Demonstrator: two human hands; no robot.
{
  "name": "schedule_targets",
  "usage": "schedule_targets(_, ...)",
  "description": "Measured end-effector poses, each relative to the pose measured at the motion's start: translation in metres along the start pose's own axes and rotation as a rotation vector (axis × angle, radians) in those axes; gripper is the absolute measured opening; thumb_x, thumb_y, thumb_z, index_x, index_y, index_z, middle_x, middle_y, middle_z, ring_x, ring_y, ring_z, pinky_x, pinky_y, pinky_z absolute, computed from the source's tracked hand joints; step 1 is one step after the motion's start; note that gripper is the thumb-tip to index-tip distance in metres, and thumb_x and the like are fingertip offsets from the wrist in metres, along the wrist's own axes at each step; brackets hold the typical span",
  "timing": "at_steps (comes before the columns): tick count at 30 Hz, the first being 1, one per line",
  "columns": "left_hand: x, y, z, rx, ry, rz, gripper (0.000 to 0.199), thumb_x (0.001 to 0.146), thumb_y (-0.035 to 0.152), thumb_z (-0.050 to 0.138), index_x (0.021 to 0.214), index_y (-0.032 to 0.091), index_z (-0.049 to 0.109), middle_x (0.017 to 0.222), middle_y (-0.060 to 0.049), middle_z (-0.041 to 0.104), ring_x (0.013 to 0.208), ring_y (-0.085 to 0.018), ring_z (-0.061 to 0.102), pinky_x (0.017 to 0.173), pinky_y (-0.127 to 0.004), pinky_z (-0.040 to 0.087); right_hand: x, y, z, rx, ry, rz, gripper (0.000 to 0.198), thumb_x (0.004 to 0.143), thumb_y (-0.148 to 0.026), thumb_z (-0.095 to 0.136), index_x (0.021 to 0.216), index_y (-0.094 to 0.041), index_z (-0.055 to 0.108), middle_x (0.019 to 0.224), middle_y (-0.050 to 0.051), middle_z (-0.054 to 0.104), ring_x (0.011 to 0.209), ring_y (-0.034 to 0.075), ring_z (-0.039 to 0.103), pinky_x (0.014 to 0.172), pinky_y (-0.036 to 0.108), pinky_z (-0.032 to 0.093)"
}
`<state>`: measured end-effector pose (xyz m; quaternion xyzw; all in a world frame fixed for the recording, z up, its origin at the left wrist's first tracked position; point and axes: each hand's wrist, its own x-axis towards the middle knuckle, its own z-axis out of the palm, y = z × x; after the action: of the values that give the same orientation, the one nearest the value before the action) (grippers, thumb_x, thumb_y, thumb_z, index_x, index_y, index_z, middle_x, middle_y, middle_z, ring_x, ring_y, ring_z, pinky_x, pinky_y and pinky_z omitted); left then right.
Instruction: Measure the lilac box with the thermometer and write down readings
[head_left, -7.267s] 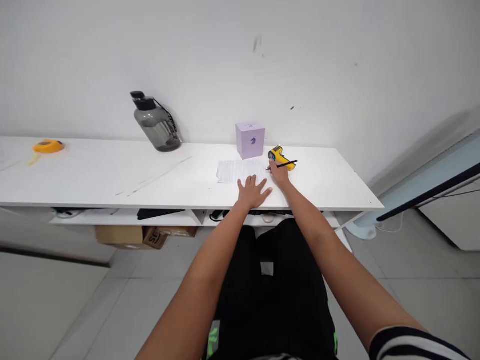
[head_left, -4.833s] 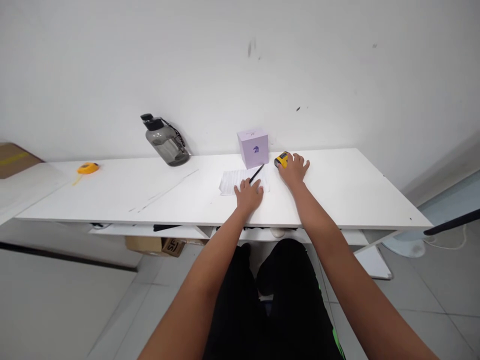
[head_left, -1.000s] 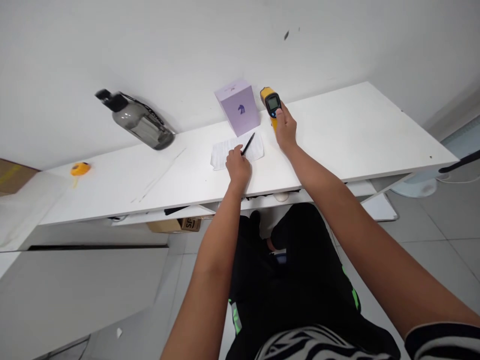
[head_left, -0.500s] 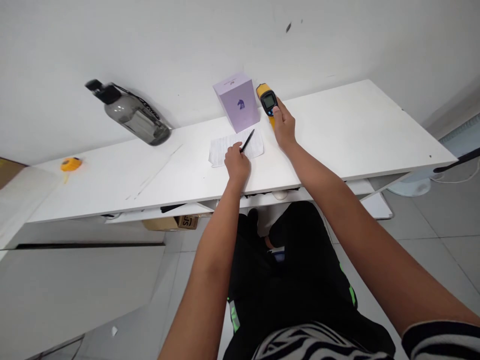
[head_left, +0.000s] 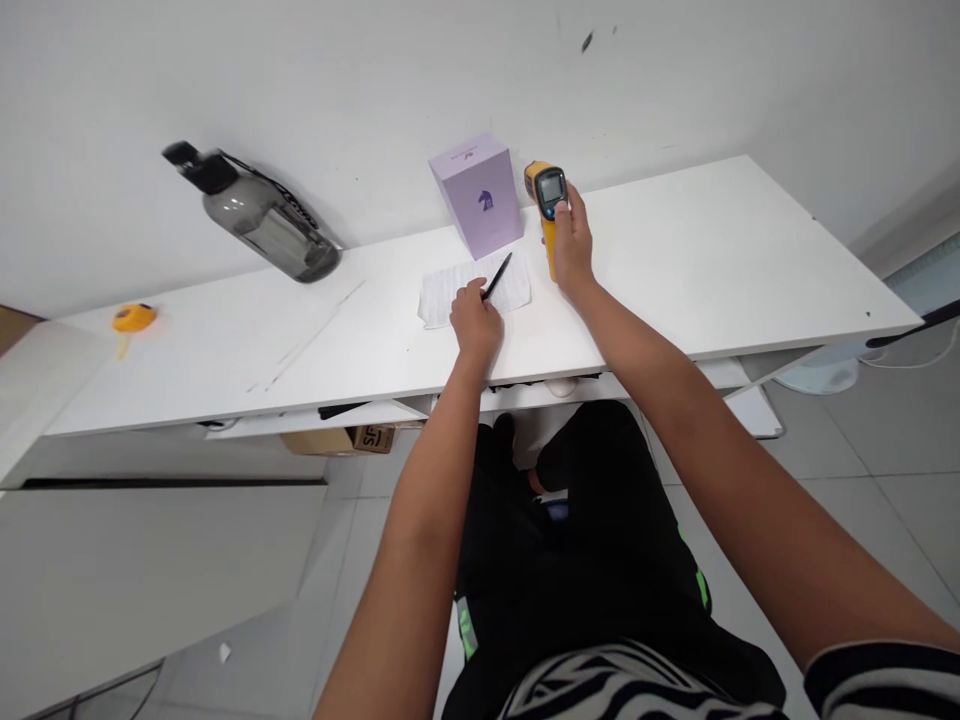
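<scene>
My left hand (head_left: 476, 322) rests on a written sheet of paper (head_left: 441, 298), its fingers closed around a black pen (head_left: 499, 273) that slants up to the right. In my right hand (head_left: 574, 248) is a yellow and black infrared thermometer (head_left: 551, 198), held upright by its handle with the screen towards me and my thumb near its buttons. Just left of the thermometer, a lilac box (head_left: 484, 205) with a dark horse-head mark stands behind the paper, near the wall.
A grey water bottle (head_left: 274, 225) with a black cap stands further left on the white desk (head_left: 720, 260). An orange tape measure (head_left: 134, 318) lies near the desk's left end. Below the desk are a shelf and a cardboard box (head_left: 322, 442).
My right hand has turned the thermometer more upright and shifted it slightly right, so more of its handle shows. My left hand keeps the pen on the paper.
</scene>
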<state>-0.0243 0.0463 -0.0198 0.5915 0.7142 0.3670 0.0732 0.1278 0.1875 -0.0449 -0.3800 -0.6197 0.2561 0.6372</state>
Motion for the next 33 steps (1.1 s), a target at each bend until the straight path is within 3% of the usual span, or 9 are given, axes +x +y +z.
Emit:
schedule_targets(3,0.001,-0.001,0.001,-0.014,0.003,0.005,0.047,0.083,0.002,0.042,0.121,0.023,0.059,0.115,-0.009,0.061,0.113,-0.024,0.057,0.102,-0.043,0.042,-0.004,-0.003,0.000,-0.046,0.059,0.117,0.072,0.099,-0.065,0.020,0.158,-0.024,0.010,0.115,0.010,0.056,0.110,0.025,0.063,0.096,0.047,0.049)
schedule_targets(6,0.002,-0.003,0.002,-0.033,0.010,-0.004,0.047,0.081,0.002,0.044,0.120,0.023,0.060,0.113,-0.009,0.062,0.111,-0.024,0.057,0.101,-0.043,0.043,-0.008,-0.007,-0.005,-0.136,0.028,0.037,0.068,0.101,-0.056,0.029,0.157,-0.024,0.008,0.121,0.011,0.053,0.114,0.026,0.059,0.096,0.048,0.046)
schedule_targets(10,0.005,-0.006,0.003,-0.078,0.016,-0.015,0.043,0.083,0.006,0.044,0.120,0.020,0.060,0.112,-0.009,0.063,0.109,-0.023,0.059,0.101,-0.041,0.044,-0.009,-0.011,-0.013,-0.322,-0.057,-0.057,0.061,0.101,-0.050,0.033,0.153,-0.020,0.022,0.127,0.014,0.051,0.109,0.026,0.059,0.094,0.049,0.045)
schedule_targets(19,0.005,-0.010,-0.005,-0.364,0.182,-0.142,0.021,0.092,0.021,0.046,0.106,0.020,0.062,0.107,-0.007,0.069,0.102,-0.019,0.063,0.096,-0.035,0.048,-0.015,-0.049,-0.016,-0.941,-0.205,0.133,0.054,0.096,-0.045,0.046,0.138,-0.012,0.045,0.121,0.023,0.058,0.107,0.036,0.056,0.090,0.053,0.042)
schedule_targets(24,0.005,-0.010,-0.007,-0.465,0.211,-0.203,0.021,0.091,0.023,0.048,0.105,0.020,0.062,0.101,-0.007,0.070,0.096,-0.020,0.065,0.092,-0.036,0.050,-0.024,-0.074,-0.013,-1.089,-0.165,-0.035,0.050,0.098,-0.032,0.040,0.145,-0.014,0.041,0.136,0.024,0.052,0.129,0.037,0.039,0.101,0.055,0.030)
schedule_targets(27,0.003,-0.010,-0.008,-0.543,0.183,-0.182,0.021,0.089,0.026,0.050,0.105,0.020,0.063,0.103,-0.007,0.070,0.085,-0.018,0.066,0.087,-0.035,0.052,-0.033,-0.086,-0.006,-1.094,-0.448,-0.198,0.054,0.098,-0.024,0.037,0.151,-0.017,0.034,0.125,0.020,0.061,0.118,0.032,0.050,0.098,0.049,0.032)
schedule_targets(29,0.002,-0.010,-0.010,-0.610,0.116,-0.164,0.024,0.089,0.031,0.051,0.106,0.019,0.063,0.102,-0.007,0.071,0.076,-0.016,0.066,0.082,-0.034,0.053,-0.040,-0.089,0.001,-1.013,-0.575,-0.262,0.049,0.098,-0.024,0.038,0.146,-0.016,0.043,0.113,0.018,0.067,0.108,0.030,0.056,0.094,0.044,0.035)
schedule_targets(31,-0.001,-0.009,-0.014,-0.613,0.046,-0.151,0.032,0.091,0.041,0.049,0.109,0.019,0.063,0.094,-0.005,0.073,0.075,-0.016,0.066,0.081,-0.033,0.053,-0.044,-0.089,0.004,-0.889,-0.532,-0.200,0.037,0.097,-0.031,0.042,0.124,-0.014,0.061,0.099,0.017,0.070,0.100,0.030,0.059,0.088,0.040,0.038)
schedule_targets(33,-0.002,-0.006,-0.017,-0.515,-0.009,-0.120,0.041,0.094,0.051,0.040,0.108,0.021,0.064,0.092,-0.005,0.074,0.085,-0.018,0.067,0.086,-0.033,0.052,-0.044,-0.086,0.003,-0.744,-0.377,-0.054,0.036,0.097,-0.042,0.043,0.099,-0.015,0.067,0.088,0.016,0.069,0.090,0.029,0.061,0.081,0.038,0.040)
